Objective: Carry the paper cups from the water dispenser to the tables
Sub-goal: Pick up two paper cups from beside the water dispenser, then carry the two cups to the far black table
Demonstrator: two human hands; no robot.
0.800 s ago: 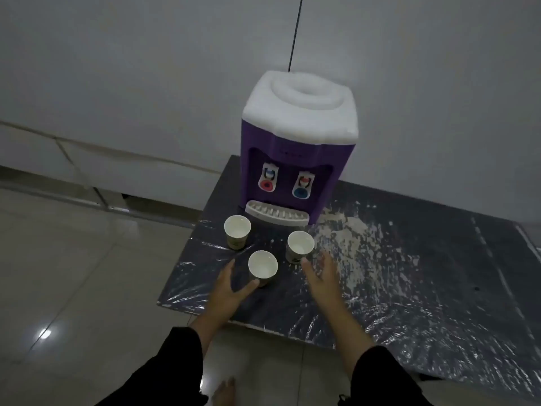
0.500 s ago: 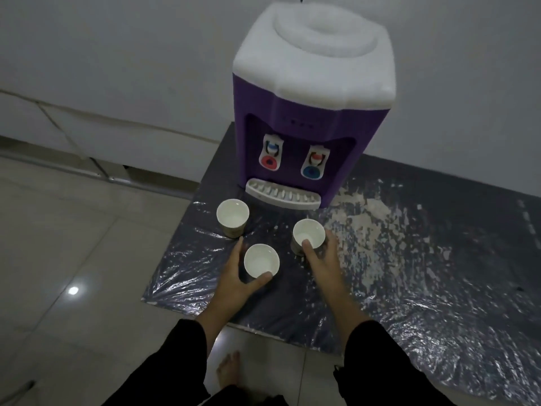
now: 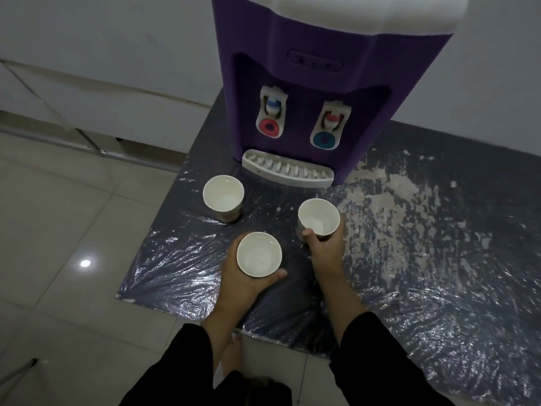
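Three white paper cups stand in front of a purple water dispenser [image 3: 322,83] with a white top. My left hand [image 3: 243,282] is wrapped around the nearest cup [image 3: 259,254]. My right hand [image 3: 325,247] grips the right cup [image 3: 317,219] from below and behind. The third cup [image 3: 223,196] stands alone at the left, near the table's left edge, below the drip tray [image 3: 288,171]. All three cups look empty.
The low dark table [image 3: 439,259] is covered in crinkled plastic film with pale flaking patches at the right. Tiled floor [image 3: 73,230] lies to the left and under me. A white wall stands behind the dispenser. My bare foot [image 3: 231,356] shows below the table edge.
My view has moved closer to the dispenser. Both hands went from reaching toward the cups to closing around them, the left on the near cup, the right on the right cup.
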